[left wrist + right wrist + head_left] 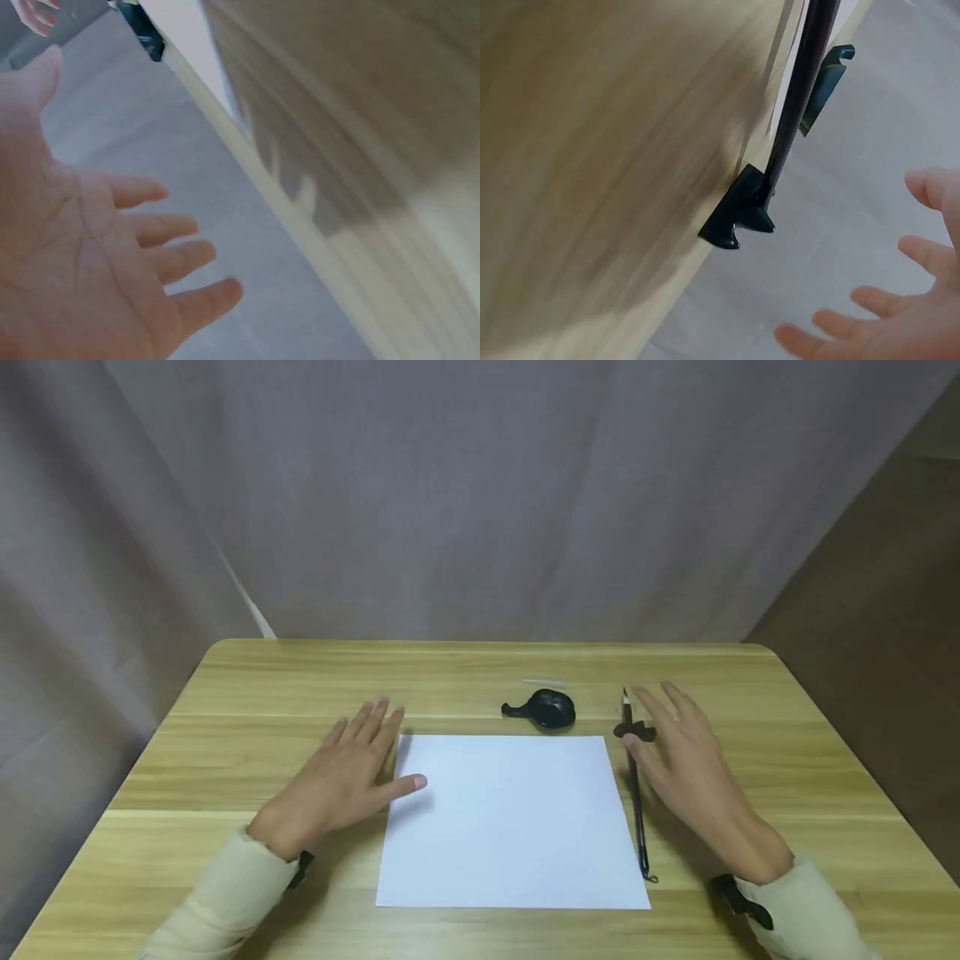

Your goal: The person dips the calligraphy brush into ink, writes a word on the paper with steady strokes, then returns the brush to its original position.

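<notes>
My left hand (341,785) hovers palm down at the left edge of a white sheet of paper (510,827), thumb reaching over it. Its fingers are straight and spread, and the left wrist view shows the bare palm (82,255). Over to the right, a dark writing brush (637,810) leans with its bristle end on a small black brush rest (643,732). My right hand (693,768) hangs just right of them, fingers spread and holding nothing. From the right wrist, the brush rest (735,214) appears apart from the fingers (840,326).
Behind the sheet's far edge sits a black ink dish (552,710) with a short handle pointing left. A thin clear stick (544,682) lies beyond it. The wooden table (300,681) ends at a grey curtain (480,502).
</notes>
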`<state>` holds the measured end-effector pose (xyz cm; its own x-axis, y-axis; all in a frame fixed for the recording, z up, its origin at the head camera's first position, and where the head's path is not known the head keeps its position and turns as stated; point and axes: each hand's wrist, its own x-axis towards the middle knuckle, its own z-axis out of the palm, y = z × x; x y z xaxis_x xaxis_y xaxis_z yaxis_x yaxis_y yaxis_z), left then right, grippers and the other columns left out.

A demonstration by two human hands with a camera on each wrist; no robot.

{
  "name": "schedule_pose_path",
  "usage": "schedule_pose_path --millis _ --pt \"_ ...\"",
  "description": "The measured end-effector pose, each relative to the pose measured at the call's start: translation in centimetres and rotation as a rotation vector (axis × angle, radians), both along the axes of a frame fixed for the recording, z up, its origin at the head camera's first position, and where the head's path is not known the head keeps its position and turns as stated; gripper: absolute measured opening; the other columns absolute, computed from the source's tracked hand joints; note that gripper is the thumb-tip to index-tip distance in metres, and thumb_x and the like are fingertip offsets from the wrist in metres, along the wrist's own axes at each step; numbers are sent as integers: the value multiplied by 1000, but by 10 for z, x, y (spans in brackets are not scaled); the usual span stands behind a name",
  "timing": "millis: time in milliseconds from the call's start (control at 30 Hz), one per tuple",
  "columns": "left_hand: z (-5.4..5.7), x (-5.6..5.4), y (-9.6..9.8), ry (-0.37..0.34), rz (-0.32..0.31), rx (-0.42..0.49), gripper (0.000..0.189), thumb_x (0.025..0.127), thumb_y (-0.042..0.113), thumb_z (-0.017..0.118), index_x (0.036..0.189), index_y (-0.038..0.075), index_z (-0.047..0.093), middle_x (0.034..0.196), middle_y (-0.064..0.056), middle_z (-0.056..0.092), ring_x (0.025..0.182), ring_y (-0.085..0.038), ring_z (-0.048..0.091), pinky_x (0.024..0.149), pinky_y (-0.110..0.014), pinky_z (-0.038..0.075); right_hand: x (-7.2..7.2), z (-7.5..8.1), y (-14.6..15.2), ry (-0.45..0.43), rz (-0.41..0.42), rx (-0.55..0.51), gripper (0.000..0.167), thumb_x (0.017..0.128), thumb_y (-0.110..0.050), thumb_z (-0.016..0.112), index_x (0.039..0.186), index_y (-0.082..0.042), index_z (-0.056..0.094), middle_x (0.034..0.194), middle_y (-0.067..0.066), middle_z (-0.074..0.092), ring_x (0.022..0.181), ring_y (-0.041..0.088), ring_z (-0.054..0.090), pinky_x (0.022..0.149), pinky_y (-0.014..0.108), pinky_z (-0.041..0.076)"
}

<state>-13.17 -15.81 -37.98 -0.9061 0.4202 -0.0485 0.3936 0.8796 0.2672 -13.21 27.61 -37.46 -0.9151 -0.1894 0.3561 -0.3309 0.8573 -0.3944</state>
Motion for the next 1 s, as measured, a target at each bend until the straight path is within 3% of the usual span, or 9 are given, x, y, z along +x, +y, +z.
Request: schedule_pose_path --millis 200,433,567,633,767,833,867,900,1000 --pt "4 9 -2 -114 -137 -52 105 96 72 60 169 7 23 175 -21 14 161 -42 15 127 -65 19 9 1 7 4 75 75 75 99 -13 75 165 -15 38 163 32 33 141 61 39 101 81 39" --pt "-1 16 -1 -264 -169 -55 125 80 80 71 170 12 17 177 -14 8 162 -41 11 125 -67 21 4 5 23 83 295 222 78 88 -1 82 157 -11 48 155 25 48 131 48 56 96 65 54" --pt "-6 18 -1 -290 -172 -47 133 74 77 79 170 11 17 177 -10 12 162 -41 13 124 -68 22 2 2 34 163 446 307 44 109 -24 61 151 -11 56 150 19 55 126 39 63 89 53 59" --pt "-7 18 -2 -284 -169 -51 134 72 74 83 170 10 18 177 -10 13 161 -42 13 124 -69 22 0 0 39 190 486 340 46 115 -34 37 144 -10 62 146 16 59 125 36 63 90 52 58" --pt "-8 20 -3 -277 -163 -49 133 71 68 88 169 8 20 177 -10 14 161 -44 12 123 -71 20 -7 -4 43 216 535 382 49 115 -32 29 128 -7 70 131 13 67 114 31 69 87 48 61" --pt "-8 20 -4 -284 -161 -42 134 70 68 88 169 7 21 177 -11 14 161 -45 11 122 -73 20 -10 -5 44 220 548 396 23 110 -16 54 124 -7 71 123 12 68 107 30 71 83 46 62" --pt "-8 20 -4 -286 -161 -40 134 70 68 88 169 6 20 177 -12 14 161 -45 11 122 -73 20 -11 -5 44 215 545 403 20 105 -8 64 123 -7 71 122 11 68 106 30 71 84 46 63" --pt "-7 20 -4 -288 -160 -41 134 70 67 88 169 7 20 177 -12 13 161 -45 11 122 -73 19 -11 -5 45 211 538 409 20 105 -9 64 124 -8 71 122 11 69 107 29 71 84 46 63" --pt "-6 17 -3 -291 -166 -35 134 70 66 88 169 6 19 177 -12 12 161 -46 10 121 -75 18 -12 -6 49 211 506 436 52 76 13 82 122 -8 71 123 11 70 108 32 71 85 49 62"
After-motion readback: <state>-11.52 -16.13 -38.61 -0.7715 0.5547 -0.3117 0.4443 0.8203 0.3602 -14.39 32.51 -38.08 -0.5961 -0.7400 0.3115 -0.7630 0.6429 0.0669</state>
